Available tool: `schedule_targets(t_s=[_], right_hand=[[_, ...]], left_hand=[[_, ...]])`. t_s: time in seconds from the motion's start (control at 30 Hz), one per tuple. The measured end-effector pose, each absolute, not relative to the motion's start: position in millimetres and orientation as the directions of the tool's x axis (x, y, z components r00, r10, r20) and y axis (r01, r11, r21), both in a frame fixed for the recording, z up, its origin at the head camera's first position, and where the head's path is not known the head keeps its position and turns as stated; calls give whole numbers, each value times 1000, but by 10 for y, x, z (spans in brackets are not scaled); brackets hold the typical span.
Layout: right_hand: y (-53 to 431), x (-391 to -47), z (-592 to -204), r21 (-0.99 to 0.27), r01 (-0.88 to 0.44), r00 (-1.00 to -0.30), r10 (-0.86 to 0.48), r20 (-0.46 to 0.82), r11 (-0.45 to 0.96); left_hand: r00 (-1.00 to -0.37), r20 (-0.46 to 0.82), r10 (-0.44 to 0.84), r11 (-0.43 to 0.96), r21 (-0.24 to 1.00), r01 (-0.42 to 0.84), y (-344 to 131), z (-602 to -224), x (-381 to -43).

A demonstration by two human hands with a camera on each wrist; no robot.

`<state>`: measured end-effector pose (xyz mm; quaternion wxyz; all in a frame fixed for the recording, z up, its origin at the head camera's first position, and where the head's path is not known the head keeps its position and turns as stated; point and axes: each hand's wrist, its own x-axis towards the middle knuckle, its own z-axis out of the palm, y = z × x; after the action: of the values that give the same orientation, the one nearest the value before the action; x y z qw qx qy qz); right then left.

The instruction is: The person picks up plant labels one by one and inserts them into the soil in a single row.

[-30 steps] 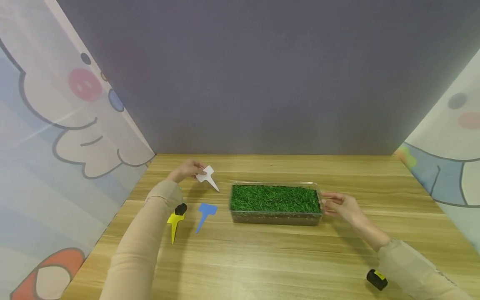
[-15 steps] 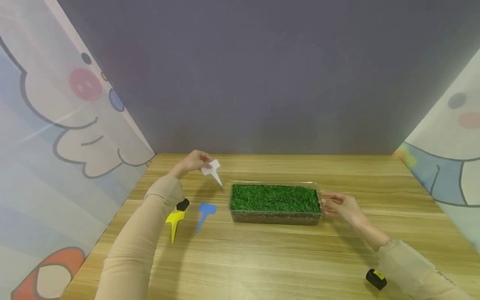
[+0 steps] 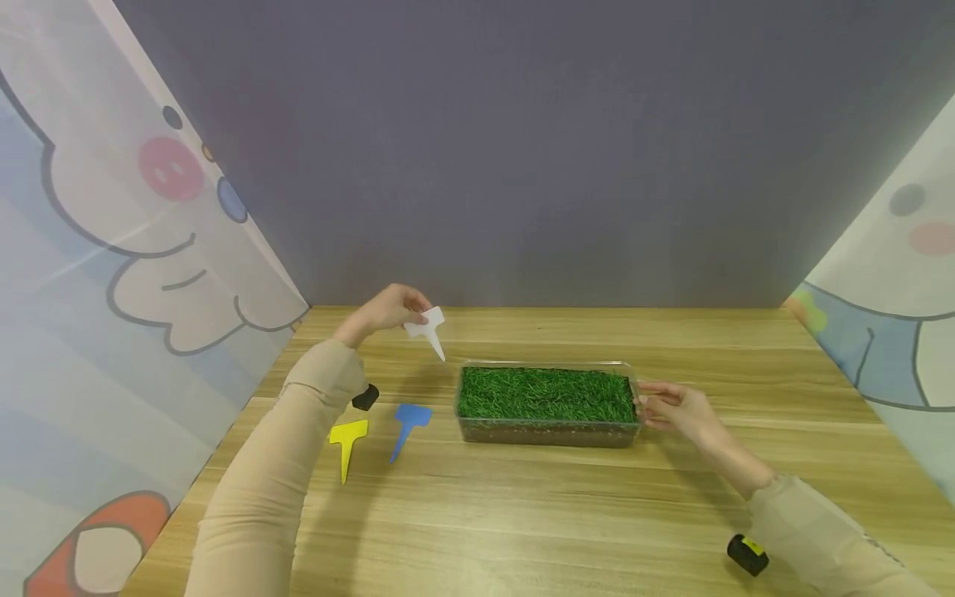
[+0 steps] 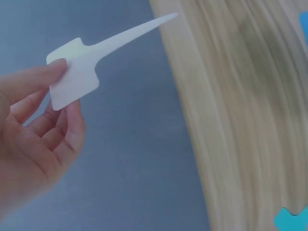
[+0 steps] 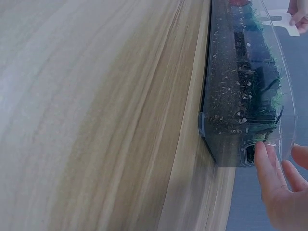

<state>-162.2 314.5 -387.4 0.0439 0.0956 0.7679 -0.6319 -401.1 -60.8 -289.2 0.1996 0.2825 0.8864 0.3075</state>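
My left hand (image 3: pixel 391 307) pinches the head of a white T-shaped plant label (image 3: pixel 428 326) between thumb and fingers, above the table's back left. In the left wrist view the label (image 4: pixel 77 79) has its pointed stem angled away from the hand (image 4: pixel 41 139). A clear plastic planter box (image 3: pixel 548 434) with dark soil and green grass stands mid-table. At its right end is my right hand (image 3: pixel 682 412), fingertips touching the end wall. The right wrist view has these fingers (image 5: pixel 267 168) fairly straight against the box (image 5: pixel 221 86). A yellow plant label (image 3: pixel 347 439) and a blue one (image 3: pixel 409 421) lie left of the box.
A small black object (image 3: pixel 366 397) sits beside the left forearm, partly behind the sleeve. Near the right sleeve lies a black piece with a yellow patch (image 3: pixel 748 555). A grey panel (image 3: pixel 537 166) rises behind the wooden table (image 3: pixel 522 506), between cartoon-printed side walls.
My left hand has lifted the white plant label and carried it back and slightly right. The right hand and the planter box have stayed in place.
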Motion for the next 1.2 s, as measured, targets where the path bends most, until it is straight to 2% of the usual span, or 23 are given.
schedule_targets(t_s=[0.6,1.2], right_hand=[[3129,-1613,-3869,-963,212,-976,95,-199,168],[3164,-1651,-3965,-965,219,-974,89,-207,147]], left_hand=[[-695,-133,707,580,671,461,-288,-2663,-3809],[-584,-106,805,499,654,569,245,-2640,-3615]])
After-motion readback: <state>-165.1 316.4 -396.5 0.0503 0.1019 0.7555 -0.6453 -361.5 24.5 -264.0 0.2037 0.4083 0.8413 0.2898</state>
